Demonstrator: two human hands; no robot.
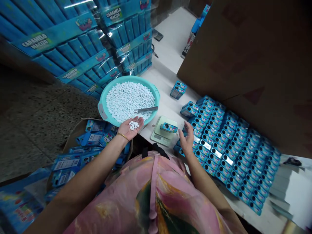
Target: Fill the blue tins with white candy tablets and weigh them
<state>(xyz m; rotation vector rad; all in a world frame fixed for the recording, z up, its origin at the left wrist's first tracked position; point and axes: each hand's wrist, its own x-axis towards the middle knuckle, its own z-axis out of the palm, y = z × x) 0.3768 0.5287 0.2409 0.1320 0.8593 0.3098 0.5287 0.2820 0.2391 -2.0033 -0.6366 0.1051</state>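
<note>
White candies (134, 125) lie in cupped left hand (126, 130); right hand (187, 141) spread beside blue box (168, 127).

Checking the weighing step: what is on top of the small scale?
One small blue box lies on the platform of the scale, its dark opening facing up. Whether candy is inside cannot be seen; the box hides the platform beneath.

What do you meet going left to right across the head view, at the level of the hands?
Carton of flat blue packets → left hand cupping white candies → scale bearing a blue box → right hand → rows of blue boxes.
</note>
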